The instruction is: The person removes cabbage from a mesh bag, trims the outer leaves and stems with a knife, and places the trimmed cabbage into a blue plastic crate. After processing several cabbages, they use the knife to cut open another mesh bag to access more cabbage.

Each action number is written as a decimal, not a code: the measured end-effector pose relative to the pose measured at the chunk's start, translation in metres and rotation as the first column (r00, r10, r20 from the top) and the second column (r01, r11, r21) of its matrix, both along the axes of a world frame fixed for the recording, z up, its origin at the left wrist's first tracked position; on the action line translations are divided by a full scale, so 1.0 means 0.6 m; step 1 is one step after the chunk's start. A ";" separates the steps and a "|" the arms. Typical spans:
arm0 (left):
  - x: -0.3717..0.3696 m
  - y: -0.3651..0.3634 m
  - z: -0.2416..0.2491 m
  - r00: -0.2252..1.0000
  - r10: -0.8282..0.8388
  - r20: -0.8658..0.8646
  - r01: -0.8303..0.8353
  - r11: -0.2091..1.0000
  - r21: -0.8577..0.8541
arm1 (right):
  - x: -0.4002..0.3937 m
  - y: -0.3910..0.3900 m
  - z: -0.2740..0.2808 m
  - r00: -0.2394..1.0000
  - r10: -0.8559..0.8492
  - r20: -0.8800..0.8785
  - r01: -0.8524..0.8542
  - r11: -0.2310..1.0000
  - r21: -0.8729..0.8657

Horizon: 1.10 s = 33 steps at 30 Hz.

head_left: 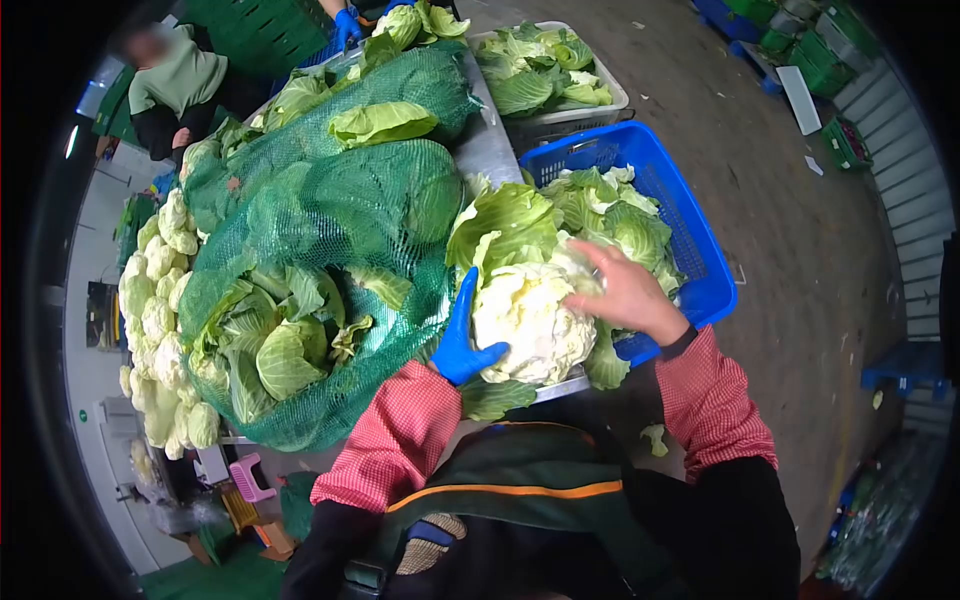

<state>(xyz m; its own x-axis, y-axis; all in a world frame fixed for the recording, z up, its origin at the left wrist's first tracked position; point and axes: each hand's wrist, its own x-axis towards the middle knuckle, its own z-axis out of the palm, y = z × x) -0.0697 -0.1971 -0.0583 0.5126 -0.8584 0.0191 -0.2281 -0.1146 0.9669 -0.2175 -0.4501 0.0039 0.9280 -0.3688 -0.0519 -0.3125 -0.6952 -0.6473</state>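
Note:
A pale, crinkled cabbage [530, 325] sits near the table's front edge, with loose outer leaves [510, 225] behind it. My left hand [463, 335], in a blue glove, is against its left side, thumb and fingers spread around it. My bare right hand [625, 290] is at its upper right side, fingers apart, the fingertips at or just over the leaves. Just right of the cabbage, a blue basket [705, 235] holds green leaves [625, 225]. To the left lies a green mesh bag [330, 215] of cabbages, its mouth open around several green heads [290, 355].
Peeled cabbages [160, 320] are piled at the left. A white crate [610, 85] of leaves stands behind the blue basket. A co-worker's blue-gloved hand [347, 28] shows at the far end; another person [180, 80] is at the upper left. Metal tabletop [490, 130] shows between bags and crates.

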 end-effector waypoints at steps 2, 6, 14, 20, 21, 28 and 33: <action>0.009 -0.008 0.002 0.998 -0.056 0.014 0.055 0.998 0.044 | -0.005 -0.004 0.006 0.995 0.092 -0.028 -0.092 0.996 -0.012; -0.001 -0.017 0.022 0.988 -0.118 0.099 0.113 0.992 0.058 | 0.000 -0.030 -0.015 0.986 0.100 0.133 -0.099 0.995 -0.012; -0.033 -0.017 0.037 0.980 -0.092 0.178 0.085 0.995 0.045 | 0.052 -0.048 -0.168 0.977 -0.213 0.004 0.213 0.977 -0.024; -0.023 -0.007 0.004 0.605 0.240 -0.759 -0.443 0.894 -0.071 | -0.011 0.010 -0.073 0.899 -0.437 0.019 0.428 0.889 0.160; -0.023 -0.010 0.009 0.528 0.226 -0.819 -0.497 0.864 -0.082 | -0.027 0.025 -0.085 0.908 -0.417 -0.038 0.410 0.865 0.289; -0.063 -0.033 0.058 0.957 0.288 0.021 -0.288 0.957 0.021 | -0.040 0.001 -0.109 0.941 -0.304 -0.147 0.301 0.560 0.772; -0.013 -0.047 0.166 0.865 0.059 0.498 -0.210 0.945 0.253 | -0.074 -0.033 -0.163 0.943 -0.293 -0.159 0.271 0.400 0.876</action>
